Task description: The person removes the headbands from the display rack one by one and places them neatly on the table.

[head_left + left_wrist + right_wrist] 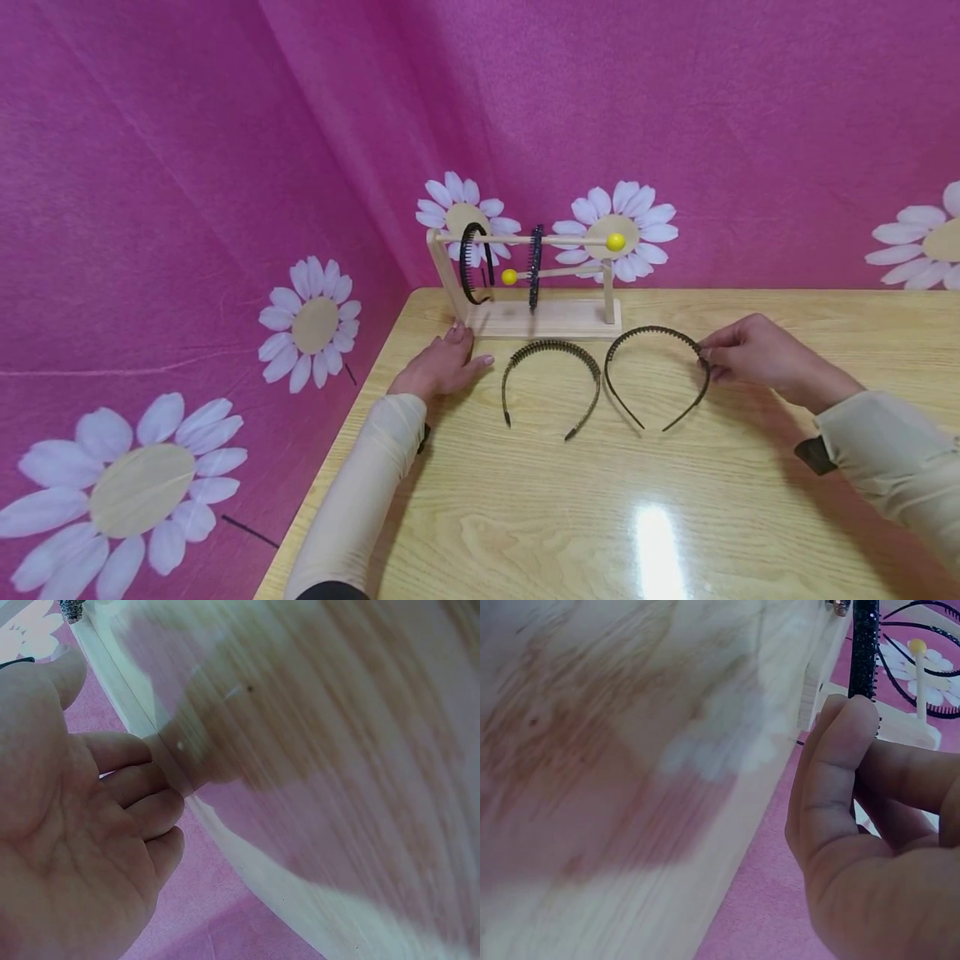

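My right hand (742,354) pinches the right side of a thin dark headband (652,329) between thumb and fingers. In the right wrist view, the glittery black band (865,649) rises from those fingertips. Left of it a second toothed headband (553,344) lies on the table with its ends toward me. My left hand (444,364) rests with fingers extended at the left front corner of a wooden stand (570,317). On the stand's upper rod hang a black toothed headband (466,260) and a dark sparkly headband (535,271).
The stand has two rods, tipped with yellow balls: the upper ball (615,242) at the right, the lower ball (509,277) farther left. A pink flowered cloth (750,150) rises behind and left of the wooden table (525,517).
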The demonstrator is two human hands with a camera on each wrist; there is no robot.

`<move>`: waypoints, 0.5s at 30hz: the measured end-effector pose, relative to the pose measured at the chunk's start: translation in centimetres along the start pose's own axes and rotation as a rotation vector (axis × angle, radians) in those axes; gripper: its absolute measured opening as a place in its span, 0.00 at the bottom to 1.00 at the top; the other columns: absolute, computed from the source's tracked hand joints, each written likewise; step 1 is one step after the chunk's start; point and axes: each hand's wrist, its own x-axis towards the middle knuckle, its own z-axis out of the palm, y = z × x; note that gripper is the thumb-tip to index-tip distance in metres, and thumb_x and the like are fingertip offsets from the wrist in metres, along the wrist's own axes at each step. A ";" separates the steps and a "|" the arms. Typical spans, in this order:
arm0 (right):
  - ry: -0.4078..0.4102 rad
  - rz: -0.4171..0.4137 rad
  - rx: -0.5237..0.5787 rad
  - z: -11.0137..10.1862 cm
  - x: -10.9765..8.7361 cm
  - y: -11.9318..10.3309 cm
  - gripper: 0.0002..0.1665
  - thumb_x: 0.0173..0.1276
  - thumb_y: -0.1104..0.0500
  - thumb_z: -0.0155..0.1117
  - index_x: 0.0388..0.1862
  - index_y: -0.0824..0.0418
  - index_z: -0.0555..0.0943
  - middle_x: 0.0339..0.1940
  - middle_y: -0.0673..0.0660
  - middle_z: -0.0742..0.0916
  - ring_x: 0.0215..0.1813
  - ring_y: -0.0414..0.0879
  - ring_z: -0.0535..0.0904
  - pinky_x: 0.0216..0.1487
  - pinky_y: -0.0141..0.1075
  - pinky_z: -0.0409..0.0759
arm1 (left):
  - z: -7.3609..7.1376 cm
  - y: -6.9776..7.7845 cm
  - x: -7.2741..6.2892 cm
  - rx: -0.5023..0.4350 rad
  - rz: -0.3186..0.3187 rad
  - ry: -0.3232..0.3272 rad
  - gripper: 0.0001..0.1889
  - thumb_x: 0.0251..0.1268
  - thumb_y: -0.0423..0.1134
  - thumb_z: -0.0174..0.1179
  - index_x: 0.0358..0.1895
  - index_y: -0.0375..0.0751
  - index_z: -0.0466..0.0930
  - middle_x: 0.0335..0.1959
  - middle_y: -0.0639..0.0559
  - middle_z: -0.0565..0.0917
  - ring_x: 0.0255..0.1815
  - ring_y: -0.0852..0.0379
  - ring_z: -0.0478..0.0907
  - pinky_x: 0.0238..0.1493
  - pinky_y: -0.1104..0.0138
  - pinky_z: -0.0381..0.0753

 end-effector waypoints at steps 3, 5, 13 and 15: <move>-0.004 0.009 -0.017 0.0 0.1 0.2 0.19 0.74 0.72 0.52 0.56 0.89 0.73 0.39 0.66 0.88 0.32 0.42 0.84 0.38 0.37 0.87 | 0.0 0.1 0.0 -0.007 -0.007 -0.004 0.43 0.79 0.62 0.41 0.80 0.31 0.45 0.81 0.38 0.46 0.81 0.48 0.42 0.78 0.57 0.44; -0.012 0.015 -0.026 0.1 0.2 0.4 0.20 0.74 0.72 0.52 0.56 0.89 0.73 0.39 0.66 0.88 0.33 0.42 0.84 0.38 0.37 0.87 | 0.0 0.1 0.0 -0.007 -0.015 -0.009 0.43 0.79 0.63 0.41 0.80 0.32 0.45 0.81 0.39 0.45 0.81 0.49 0.42 0.78 0.58 0.44; -0.029 0.015 -0.031 0.3 0.7 0.7 0.19 0.74 0.72 0.52 0.55 0.89 0.73 0.38 0.65 0.88 0.33 0.43 0.84 0.38 0.37 0.87 | 0.0 0.0 0.0 0.006 -0.024 -0.014 0.43 0.79 0.63 0.40 0.80 0.33 0.44 0.81 0.40 0.45 0.81 0.49 0.42 0.78 0.59 0.44; -0.029 0.011 -0.034 0.4 0.8 0.8 0.19 0.74 0.72 0.53 0.55 0.89 0.74 0.37 0.65 0.88 0.32 0.43 0.84 0.37 0.37 0.87 | 0.0 0.0 0.0 0.004 -0.018 -0.014 0.42 0.80 0.62 0.40 0.80 0.33 0.44 0.81 0.39 0.44 0.81 0.49 0.42 0.78 0.58 0.45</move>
